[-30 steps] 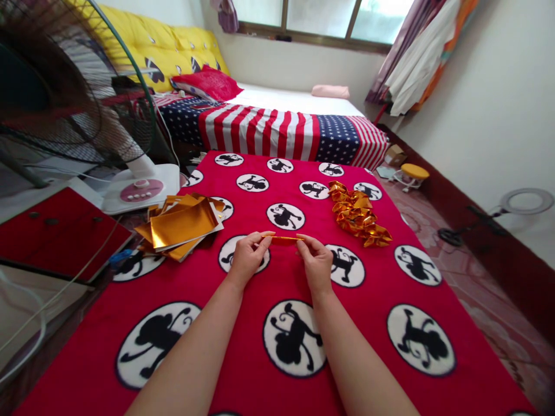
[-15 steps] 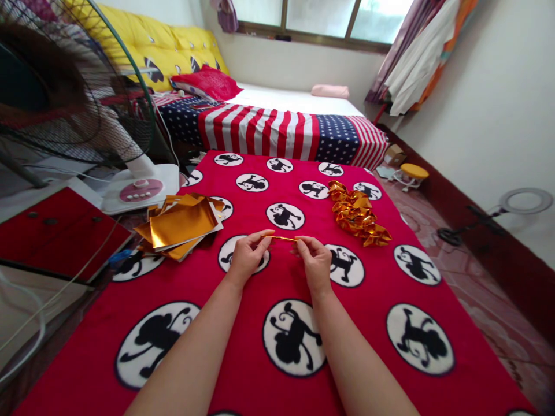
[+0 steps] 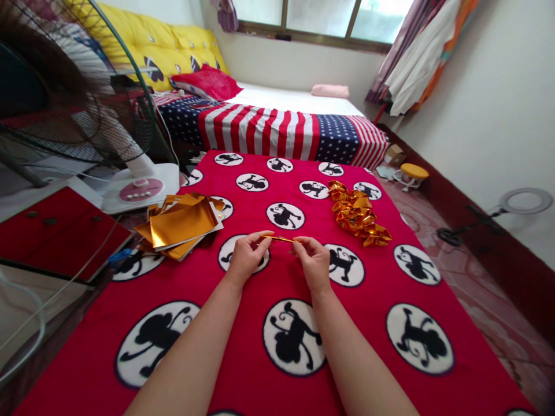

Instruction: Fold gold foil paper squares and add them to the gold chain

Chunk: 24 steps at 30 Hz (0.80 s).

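Observation:
A thin folded strip of gold paper [image 3: 280, 238] stretches between my two hands over the red cloth [image 3: 255, 358] with monkey prints. Its left end is pinched by my left hand [image 3: 248, 254], thumb and fingers together. On the other end, the fingers of my right hand [image 3: 313, 259] are closed too. To the left lies a loose stack of gold paper sheets [image 3: 184, 224]. Several folded gold pieces [image 3: 358, 214] sit in a crumpled-looking group at the right.
An electric fan [image 3: 136, 185] stands at the left beside a red cabinet [image 3: 65, 231]. Behind the cloth is a bed [image 3: 269, 130] with a flag-patterned cover. A yellow stool [image 3: 414, 171] and a ring light [image 3: 525, 200] are on the right.
My right hand has shifted very slightly to the left along the strip. My left hand looks the same.

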### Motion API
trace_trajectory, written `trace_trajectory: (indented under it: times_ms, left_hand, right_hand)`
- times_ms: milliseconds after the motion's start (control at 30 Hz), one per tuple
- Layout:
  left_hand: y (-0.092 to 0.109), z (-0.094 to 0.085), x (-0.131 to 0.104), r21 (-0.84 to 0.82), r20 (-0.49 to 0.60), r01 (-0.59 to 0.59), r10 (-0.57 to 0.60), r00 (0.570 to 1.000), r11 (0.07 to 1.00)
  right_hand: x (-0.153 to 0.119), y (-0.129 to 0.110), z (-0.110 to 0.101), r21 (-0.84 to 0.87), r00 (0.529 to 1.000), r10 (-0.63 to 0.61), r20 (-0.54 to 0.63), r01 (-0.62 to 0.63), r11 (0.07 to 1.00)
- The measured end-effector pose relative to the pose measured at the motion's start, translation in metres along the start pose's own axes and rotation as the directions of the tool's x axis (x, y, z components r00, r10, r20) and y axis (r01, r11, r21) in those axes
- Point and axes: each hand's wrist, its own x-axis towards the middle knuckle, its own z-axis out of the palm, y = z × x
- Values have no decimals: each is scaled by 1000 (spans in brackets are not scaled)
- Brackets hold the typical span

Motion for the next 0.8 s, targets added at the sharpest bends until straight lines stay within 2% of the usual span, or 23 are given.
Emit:
trace_trajectory:
  times_ms: [233, 567, 800]
  left_hand:
    - [-4, -1, 0, 58, 2, -53, 53, 999, 997]
    - [6, 3, -4, 286, -5, -171, 180, 984, 943]
    - [6, 6, -7, 416, 37, -238, 245, 969, 878]
  right_hand:
    - [-2, 4, 1, -37, 998, -55, 44, 56, 998]
    - [-6, 5, 3, -332, 973, -203, 111, 229, 915]
    - [-5, 8, 4, -468, 974, -221, 44, 215, 857]
